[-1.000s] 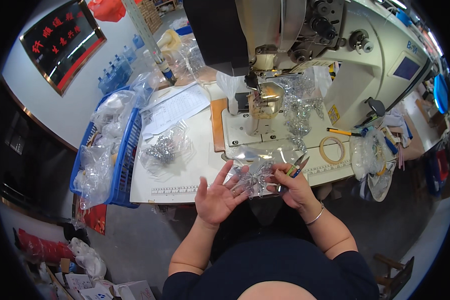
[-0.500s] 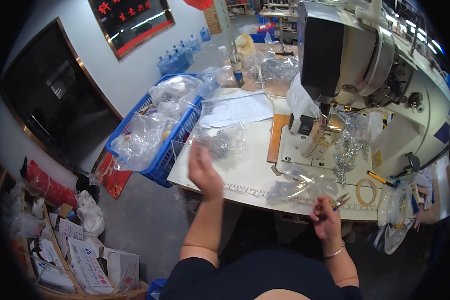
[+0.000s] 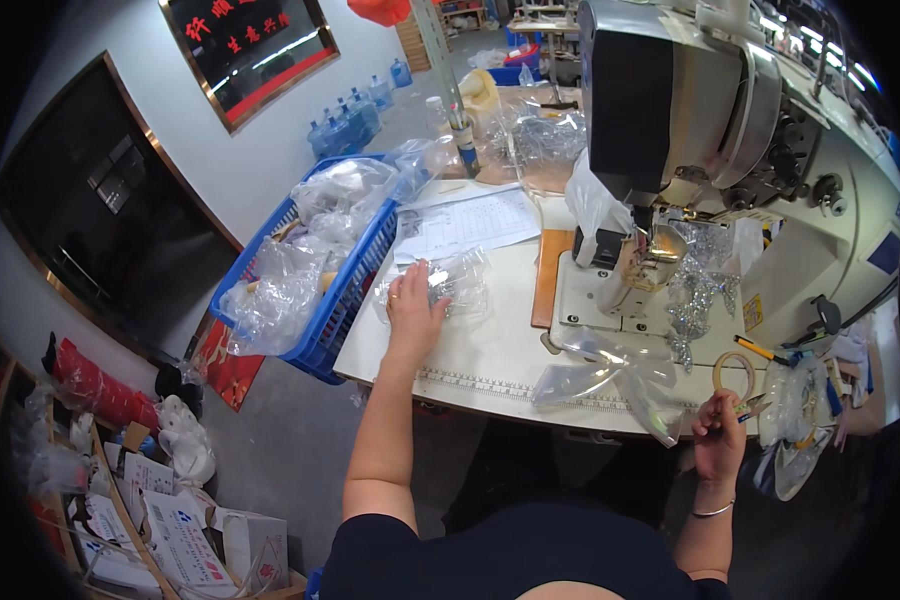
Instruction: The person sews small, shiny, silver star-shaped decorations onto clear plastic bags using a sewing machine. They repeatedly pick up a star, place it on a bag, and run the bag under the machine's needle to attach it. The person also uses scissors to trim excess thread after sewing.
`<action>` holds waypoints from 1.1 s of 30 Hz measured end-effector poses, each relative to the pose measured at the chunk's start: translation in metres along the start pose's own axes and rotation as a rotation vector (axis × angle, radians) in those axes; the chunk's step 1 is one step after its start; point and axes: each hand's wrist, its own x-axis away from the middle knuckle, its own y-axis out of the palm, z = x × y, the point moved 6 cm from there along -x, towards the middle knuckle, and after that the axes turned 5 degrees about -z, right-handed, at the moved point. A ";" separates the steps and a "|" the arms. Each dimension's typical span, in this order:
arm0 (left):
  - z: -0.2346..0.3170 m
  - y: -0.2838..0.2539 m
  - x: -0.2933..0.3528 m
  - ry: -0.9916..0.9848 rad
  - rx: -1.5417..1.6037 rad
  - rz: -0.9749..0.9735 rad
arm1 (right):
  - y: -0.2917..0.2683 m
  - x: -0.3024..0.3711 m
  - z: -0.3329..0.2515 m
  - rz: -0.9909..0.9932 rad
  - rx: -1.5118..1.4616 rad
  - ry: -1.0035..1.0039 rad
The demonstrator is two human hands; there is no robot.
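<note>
My left hand (image 3: 415,308) lies on a clear plastic bag (image 3: 468,283) at the left of the white sewing table (image 3: 490,345). Its fingers are stretched out, and they partly hide the bag's dark, shiny contents. At the table's front right edge, my right hand (image 3: 719,432) is closed around small scissors (image 3: 754,409), blades pointing right. A roll of tan tape (image 3: 734,372) lies just beyond that hand. To its left, an empty-looking clear bag (image 3: 610,372) hangs partly over the edge.
The sewing machine (image 3: 660,110) stands at the right, silvery glittering material (image 3: 692,300) beside its needle area. Printed sheets (image 3: 467,222) lie behind the left hand. A blue basket (image 3: 322,335) full of plastic bags is at the left. A yellow-and-black cutter (image 3: 760,350) lies at the right.
My left hand has come down flat onto the bag with the shiny contents. My right hand has shifted right with the scissors, toward the tape roll.
</note>
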 end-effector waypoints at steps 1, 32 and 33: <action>-0.004 -0.001 -0.004 0.036 -0.006 -0.014 | -0.013 -0.003 -0.009 0.049 0.196 -0.066; 0.263 0.028 0.058 0.563 0.656 -0.333 | 0.036 -0.064 -0.033 -0.104 1.877 -0.575; 0.268 0.019 0.056 0.566 0.678 -0.263 | 0.057 -0.055 -0.041 -0.222 1.933 -0.629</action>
